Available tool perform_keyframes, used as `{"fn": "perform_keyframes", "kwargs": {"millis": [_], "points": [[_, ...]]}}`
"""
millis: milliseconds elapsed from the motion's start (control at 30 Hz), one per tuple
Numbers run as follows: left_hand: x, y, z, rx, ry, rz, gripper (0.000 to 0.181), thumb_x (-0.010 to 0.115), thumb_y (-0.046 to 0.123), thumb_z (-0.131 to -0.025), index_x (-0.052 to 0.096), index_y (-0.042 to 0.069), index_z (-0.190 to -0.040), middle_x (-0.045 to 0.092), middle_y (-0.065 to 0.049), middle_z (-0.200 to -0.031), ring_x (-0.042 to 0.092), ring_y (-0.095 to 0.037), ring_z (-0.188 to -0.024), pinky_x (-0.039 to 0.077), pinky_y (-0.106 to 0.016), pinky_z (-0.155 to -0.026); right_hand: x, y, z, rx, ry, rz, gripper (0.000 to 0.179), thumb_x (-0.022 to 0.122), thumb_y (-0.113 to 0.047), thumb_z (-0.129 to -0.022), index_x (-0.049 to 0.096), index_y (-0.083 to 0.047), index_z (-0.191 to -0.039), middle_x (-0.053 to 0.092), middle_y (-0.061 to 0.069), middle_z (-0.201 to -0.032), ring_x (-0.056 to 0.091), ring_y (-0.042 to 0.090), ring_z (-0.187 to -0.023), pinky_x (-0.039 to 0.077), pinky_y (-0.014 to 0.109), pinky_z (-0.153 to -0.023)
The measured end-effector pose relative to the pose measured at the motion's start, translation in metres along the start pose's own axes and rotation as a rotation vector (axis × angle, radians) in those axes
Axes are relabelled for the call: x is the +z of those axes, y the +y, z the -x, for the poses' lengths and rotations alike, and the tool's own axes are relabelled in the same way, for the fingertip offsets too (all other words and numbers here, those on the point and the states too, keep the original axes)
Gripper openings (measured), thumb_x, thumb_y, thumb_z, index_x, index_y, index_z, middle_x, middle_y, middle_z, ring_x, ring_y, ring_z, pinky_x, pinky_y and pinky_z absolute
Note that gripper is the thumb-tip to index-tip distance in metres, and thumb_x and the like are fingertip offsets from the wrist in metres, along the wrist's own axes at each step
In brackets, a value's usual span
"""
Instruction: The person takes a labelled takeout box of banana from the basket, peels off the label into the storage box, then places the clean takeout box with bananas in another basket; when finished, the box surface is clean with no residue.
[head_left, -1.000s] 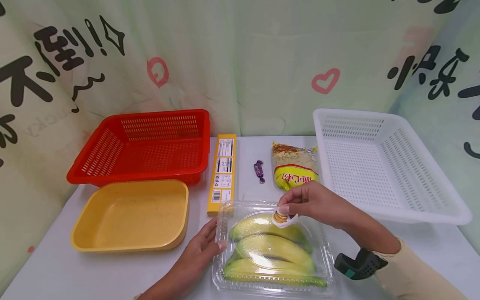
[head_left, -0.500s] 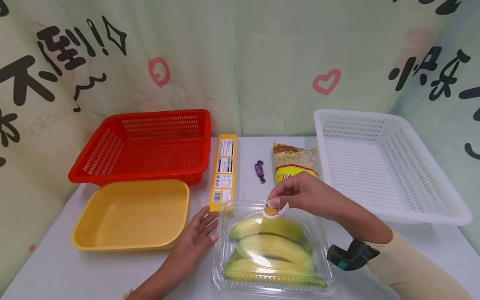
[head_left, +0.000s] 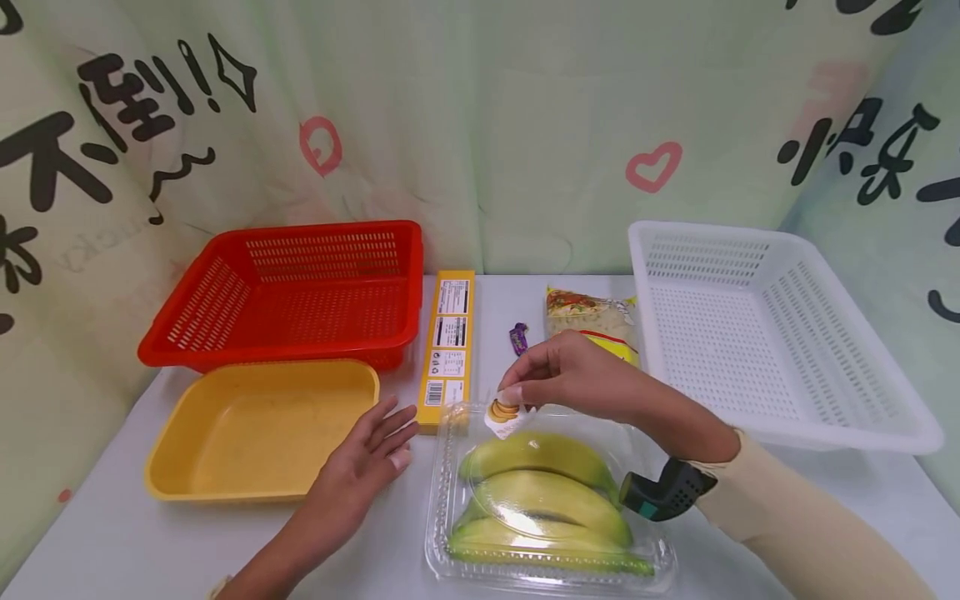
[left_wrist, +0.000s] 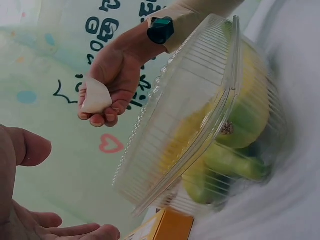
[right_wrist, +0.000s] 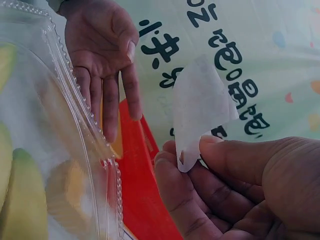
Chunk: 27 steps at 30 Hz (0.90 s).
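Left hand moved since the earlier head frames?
Yes. In the head view, judged against the yellow tub, the left hand has shifted leftward, away from the clear container and closer to the tub.

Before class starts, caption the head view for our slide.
The right hand pinches a banana-printed label over a clear box of bananas, the left hand beside it.

A: Left hand (head_left: pixel 358 467)?
B: Off the clear container (head_left: pixel 436 533) since a second ago; now apart, nearer the yellow tray (head_left: pixel 258 437).
A: Right hand (head_left: pixel 573 375)?
B: Shifts leftward with the banana sticker (head_left: pixel 502 414); now partly hides the purple candy (head_left: pixel 517 337).
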<state>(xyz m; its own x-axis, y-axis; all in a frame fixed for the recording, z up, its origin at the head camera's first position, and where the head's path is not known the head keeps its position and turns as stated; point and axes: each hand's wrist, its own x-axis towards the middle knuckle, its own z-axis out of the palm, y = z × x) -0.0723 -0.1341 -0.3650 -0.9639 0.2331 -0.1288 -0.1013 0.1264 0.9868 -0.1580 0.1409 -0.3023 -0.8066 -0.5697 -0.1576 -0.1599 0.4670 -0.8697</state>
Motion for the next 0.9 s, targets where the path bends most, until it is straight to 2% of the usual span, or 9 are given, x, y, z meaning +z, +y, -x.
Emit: {"fn": "perform_keyframes", "kwargs": {"millis": [133,267,467,733,833,900], "points": [[-0.009,0.003,0.0,-0.006,-0.01,-0.031,0.061,0.059,0.02,-0.098,0.029,0.015,-0.151,0.042,-0.009,-0.149,0.043,-0.024,-0.134,0.04,-0.034,-0.103,0.003,-0.005,-0.009,-0.003,-0.033,-0.015,0.013,0.073,-0.02,-0.089,0.075,-0.009,-0.096,0.072,0.002,-0.086,0.064,0.024,-0.081,0.054,0.05,-0.08],[-0.021,0.005,-0.001,-0.035,0.008,-0.075,0.054,0.057,0.021,-0.099,0.036,0.015,-0.148,0.048,-0.006,-0.145,0.047,-0.02,-0.131,0.041,-0.032,-0.103,0.004,-0.014,-0.018,-0.022,-0.052,-0.02,0.012,0.073,-0.018,-0.089,0.075,-0.009,-0.096,0.073,0.002,-0.085,0.065,0.022,-0.079,0.054,0.051,-0.08],[-0.042,0.009,0.0,-0.041,0.032,-0.144,0.055,0.054,0.027,-0.101,0.034,0.009,-0.149,0.048,-0.009,-0.145,0.046,-0.021,-0.132,0.039,-0.033,-0.103,0.01,-0.026,-0.033,-0.025,-0.068,-0.047,0.011,0.072,-0.015,-0.089,0.075,-0.007,-0.096,0.073,0.003,-0.086,0.063,0.021,-0.074,0.054,0.048,-0.081],[-0.082,0.009,0.007,-0.12,0.116,-0.304,0.063,0.049,0.047,-0.1,0.034,0.014,-0.151,0.045,-0.005,-0.148,0.044,-0.023,-0.133,0.037,-0.039,-0.103,0.025,-0.027,-0.055,0.004,-0.09,-0.076,0.011,0.073,-0.013,-0.089,0.075,-0.005,-0.097,0.072,0.003,-0.089,0.063,0.023,-0.074,0.057,0.042,-0.078],[-0.099,0.005,0.01,-0.143,0.16,-0.355,0.065,0.047,0.05,-0.099,0.033,0.016,-0.153,0.044,-0.005,-0.149,0.043,-0.024,-0.133,0.039,-0.034,-0.101,0.029,-0.026,-0.062,-0.004,-0.104,-0.08,0.012,0.072,-0.012,-0.089,0.075,-0.005,-0.097,0.072,0.004,-0.089,0.063,0.024,-0.075,0.057,0.04,-0.076],[-0.109,0.002,0.012,-0.138,0.182,-0.376,0.065,0.046,0.049,-0.1,0.031,0.014,-0.153,0.043,-0.007,-0.149,0.043,-0.026,-0.133,0.041,-0.025,-0.098,0.031,-0.026,-0.066,-0.001,-0.111,-0.084,0.012,0.072,-0.012,-0.089,0.075,-0.005,-0.098,0.072,0.004,-0.089,0.064,0.024,-0.076,0.057,0.038,-0.076]]}}
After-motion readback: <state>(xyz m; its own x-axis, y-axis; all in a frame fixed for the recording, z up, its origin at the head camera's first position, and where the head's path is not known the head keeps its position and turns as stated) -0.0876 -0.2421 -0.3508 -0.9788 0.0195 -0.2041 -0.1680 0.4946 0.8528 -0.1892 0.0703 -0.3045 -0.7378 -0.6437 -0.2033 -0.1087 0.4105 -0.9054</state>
